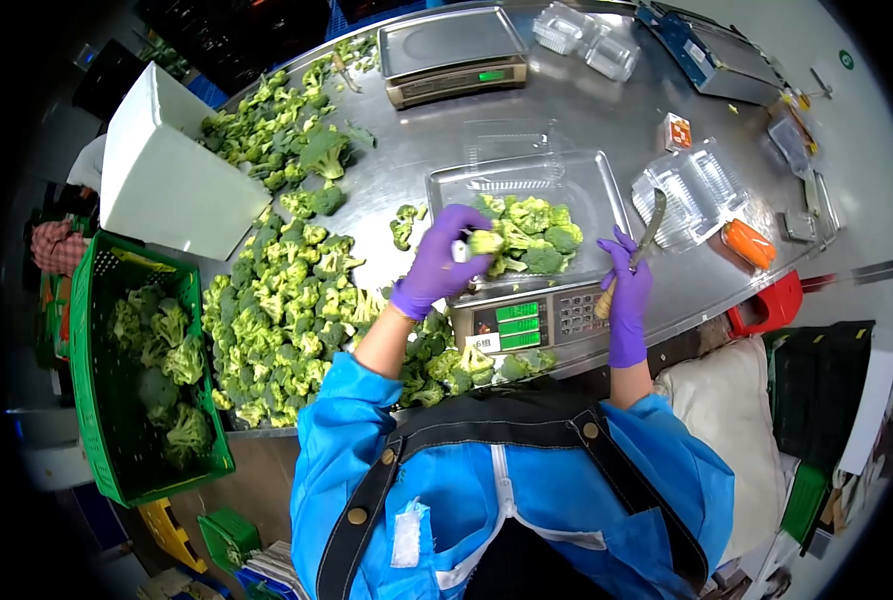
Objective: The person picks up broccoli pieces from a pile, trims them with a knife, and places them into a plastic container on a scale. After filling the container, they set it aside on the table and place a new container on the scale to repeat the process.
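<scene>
Steel desk (567,110), broccoli heaped at left. My left hand (439,262) gripped a floret (485,241) over the tray (592,195) on the scale (527,322); right hand (627,290) held a knife (649,225).

We saw a counter (567,110) of steel, glossy and reflective. Near its front edge the scale (527,322) had a smooth, metal-looking housing, and the tray (595,190) on it was clear, shiny plastic, like the clamshells (692,190) toward the right edge. Our left hand (442,262) and right hand (627,292) wore thin purple gloves (629,325), rubbery. The knife (653,218) in the right had a dull metal blade and a pale wooden handle; the floret (485,242) in the left looked matt and knobbly. The crate (92,400) off the left edge was green moulded plastic.
</scene>
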A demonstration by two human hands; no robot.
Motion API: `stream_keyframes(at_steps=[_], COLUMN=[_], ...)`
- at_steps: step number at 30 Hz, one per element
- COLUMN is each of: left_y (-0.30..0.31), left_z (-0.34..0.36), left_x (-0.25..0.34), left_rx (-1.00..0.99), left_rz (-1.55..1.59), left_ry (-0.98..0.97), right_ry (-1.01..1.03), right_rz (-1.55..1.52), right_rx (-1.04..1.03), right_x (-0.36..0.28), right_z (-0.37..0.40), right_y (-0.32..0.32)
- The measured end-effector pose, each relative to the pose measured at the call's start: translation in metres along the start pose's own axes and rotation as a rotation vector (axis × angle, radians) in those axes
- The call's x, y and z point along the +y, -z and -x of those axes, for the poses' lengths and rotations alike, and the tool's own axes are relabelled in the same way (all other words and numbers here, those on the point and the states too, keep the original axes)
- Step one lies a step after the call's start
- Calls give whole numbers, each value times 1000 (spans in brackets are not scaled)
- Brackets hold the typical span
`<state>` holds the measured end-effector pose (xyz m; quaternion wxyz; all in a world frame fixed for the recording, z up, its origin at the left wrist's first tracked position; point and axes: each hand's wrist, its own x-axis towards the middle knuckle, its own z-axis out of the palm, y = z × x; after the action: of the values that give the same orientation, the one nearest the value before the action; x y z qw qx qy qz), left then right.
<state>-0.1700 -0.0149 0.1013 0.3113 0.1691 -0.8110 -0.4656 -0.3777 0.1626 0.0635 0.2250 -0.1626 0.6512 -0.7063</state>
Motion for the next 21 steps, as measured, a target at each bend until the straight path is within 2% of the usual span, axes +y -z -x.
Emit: stream_keyframes(at_steps=[2, 4, 8, 11, 14, 15, 17, 18, 20, 21], left_y=[-27, -40, -64, -44, -28, -24, -21, -20, -18, -18], left_z=[-14, -31, -41, -29, -15, -9, 5, 9, 18, 20], left_x=[4, 15, -5, 14, -8, -18, -45, -43, -38, -37], left_rx=[-13, -85, -227, -151, 296, 325, 363, 364, 279, 248], left_rz=[-185, -452, -650, -344, -313, -157, 82, 82, 537, 462], left_ry=[-138, -365, -435, -261, -132, 26, 317, 321, 712, 712], right_ry=[0, -17, -59, -49, -56, -67, -218, -222, -528, -534], right_rz=[17, 33, 42, 20, 53, 87, 87, 88, 96, 99], right_rx=[-45, -48, -63, -80, -165, -234, -328, -330, -453, -456], right_x=[2, 1, 4, 2, 4, 5, 5, 2, -5, -9], right_z=[-2, -2, -4, -11, -32, -45, -74, -91, -118, -121], right_y=[1, 3, 6, 5, -7, -13, -26, -33, -45, -49])
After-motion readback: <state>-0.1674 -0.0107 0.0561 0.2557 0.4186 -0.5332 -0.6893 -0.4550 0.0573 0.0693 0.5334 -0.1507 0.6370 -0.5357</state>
